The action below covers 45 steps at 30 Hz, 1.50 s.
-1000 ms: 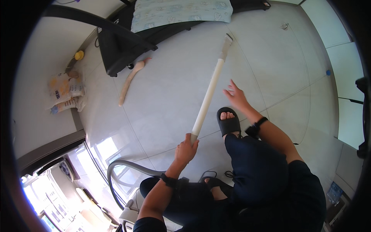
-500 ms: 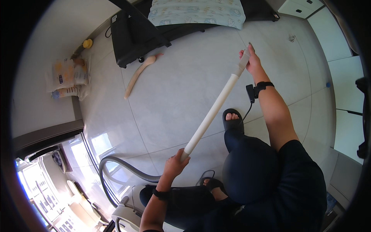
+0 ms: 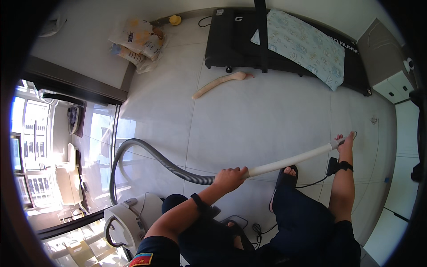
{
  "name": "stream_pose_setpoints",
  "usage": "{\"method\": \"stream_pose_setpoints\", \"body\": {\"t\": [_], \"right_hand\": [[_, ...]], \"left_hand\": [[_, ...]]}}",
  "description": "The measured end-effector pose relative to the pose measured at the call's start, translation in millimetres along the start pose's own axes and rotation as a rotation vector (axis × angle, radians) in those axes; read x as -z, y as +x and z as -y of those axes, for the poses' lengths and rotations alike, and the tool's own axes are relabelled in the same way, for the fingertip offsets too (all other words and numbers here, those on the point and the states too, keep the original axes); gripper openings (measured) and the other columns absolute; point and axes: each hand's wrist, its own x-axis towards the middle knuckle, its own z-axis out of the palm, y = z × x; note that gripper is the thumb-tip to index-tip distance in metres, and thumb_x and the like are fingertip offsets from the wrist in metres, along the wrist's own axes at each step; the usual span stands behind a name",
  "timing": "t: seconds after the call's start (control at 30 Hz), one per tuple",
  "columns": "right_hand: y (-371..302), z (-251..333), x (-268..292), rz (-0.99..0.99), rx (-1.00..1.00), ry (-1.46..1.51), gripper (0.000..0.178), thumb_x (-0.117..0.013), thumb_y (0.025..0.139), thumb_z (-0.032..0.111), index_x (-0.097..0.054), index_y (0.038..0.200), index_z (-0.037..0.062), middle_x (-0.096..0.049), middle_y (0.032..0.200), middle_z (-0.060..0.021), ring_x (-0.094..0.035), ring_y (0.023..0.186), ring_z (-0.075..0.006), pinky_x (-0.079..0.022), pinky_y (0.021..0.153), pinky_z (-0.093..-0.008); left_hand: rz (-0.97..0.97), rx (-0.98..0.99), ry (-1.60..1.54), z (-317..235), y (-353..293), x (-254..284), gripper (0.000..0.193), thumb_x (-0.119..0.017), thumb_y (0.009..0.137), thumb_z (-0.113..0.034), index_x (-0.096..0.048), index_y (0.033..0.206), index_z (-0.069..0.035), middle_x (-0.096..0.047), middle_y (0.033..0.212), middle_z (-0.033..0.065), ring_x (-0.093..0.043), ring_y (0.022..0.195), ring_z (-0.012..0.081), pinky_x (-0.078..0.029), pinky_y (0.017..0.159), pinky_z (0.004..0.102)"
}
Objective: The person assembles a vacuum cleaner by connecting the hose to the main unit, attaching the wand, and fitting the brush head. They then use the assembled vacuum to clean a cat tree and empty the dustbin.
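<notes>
A white vacuum cleaner tube (image 3: 289, 162) spans the space between my two hands, above the floor. My left hand (image 3: 230, 179) is wrapped round its near end, where the grey ribbed hose (image 3: 173, 170) joins. At the far right end, my right hand (image 3: 346, 146) grips the short grey end piece (image 3: 339, 142), with some fingers lifted off it. The hose loops left and down to the white vacuum cleaner body (image 3: 129, 222) beside my left leg. My left palm hides the joint between hose and tube.
A black treadmill (image 3: 235, 40) with a patterned cloth (image 3: 307, 49) stands at the back. In front of it lies a beige snake-shaped toy (image 3: 218, 83). Plastic bags (image 3: 140, 42) lean at the back left wall. White cabinets (image 3: 407, 129) line the right; a glass door (image 3: 114, 133) stands left.
The tube has swung from steeply slanted to nearly level as my right hand came down and right. My left hand shifted right. The whole view has turned, and more of the vacuum body shows.
</notes>
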Motion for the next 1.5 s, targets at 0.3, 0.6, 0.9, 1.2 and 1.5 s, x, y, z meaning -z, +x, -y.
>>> {"method": "stream_pose_setpoints", "body": {"t": [0.3, 0.6, 0.9, 1.2, 1.5], "right_hand": [[-95, 144, 44, 0.076, 0.176, 0.143, 0.061, -0.041, 0.09, 0.065, -0.038, 0.106, 0.0065, -0.049, 0.095, -0.0086, -0.053, 0.08, -0.0233, -0.047, 0.081, -0.0489], [-421, 332, -74, 0.299, 0.455, 0.168, 0.054, -0.057, 0.089, 0.06, -0.047, 0.102, 0.0084, -0.049, 0.085, -0.0024, -0.05, 0.079, -0.0174, -0.045, 0.082, -0.0399], [-805, 463, -231, 1.654, 0.204, 0.133, 0.042, -0.074, 0.084, 0.04, -0.044, 0.1, 0.0143, -0.042, 0.082, 0.0026, -0.041, 0.068, -0.0103, -0.035, 0.074, -0.0314], [-1139, 290, -340, 2.04, 0.452, -0.161, 0.053, -0.076, 0.081, 0.041, -0.044, 0.109, 0.0092, -0.052, 0.085, -0.0029, -0.049, 0.067, -0.0119, -0.043, 0.068, -0.0307], [-1262, 157, -388, 2.124, 0.501, -0.506, 0.056, -0.078, 0.081, 0.034, -0.047, 0.115, 0.0024, -0.061, 0.101, -0.0111, -0.062, 0.084, -0.0193, -0.052, 0.082, -0.0353]], "left_hand": [[-0.398, -0.214, 0.045, -29, 52, 63, 0.024, -0.058, 0.081, -0.009, -0.05, 0.104, -0.011, -0.062, 0.084, 0.0063, -0.067, 0.076, 0.0287, -0.054, 0.064, 0.0407], [-0.328, -0.051, -0.094, -59, -19, 230, 0.019, -0.056, 0.084, -0.009, -0.054, 0.103, -0.012, -0.064, 0.09, 0.007, -0.064, 0.093, 0.0278, -0.05, 0.08, 0.0414], [-0.334, 0.118, -0.525, -97, -271, 444, 0.041, -0.073, 0.073, -0.017, -0.057, 0.111, -0.011, -0.063, 0.101, 0.0121, -0.06, 0.101, 0.0325, -0.047, 0.087, 0.044], [-0.875, 0.106, -0.722, -39, -432, 604, 0.041, -0.069, 0.085, -0.032, -0.054, 0.119, -0.014, -0.062, 0.111, 0.0115, -0.058, 0.108, 0.0324, -0.047, 0.092, 0.0423], [-0.885, 0.88, -0.86, 142, -610, 431, 0.037, -0.067, 0.085, -0.024, -0.058, 0.119, -0.011, -0.066, 0.112, 0.0114, -0.061, 0.107, 0.0318, -0.05, 0.089, 0.0418]]}}
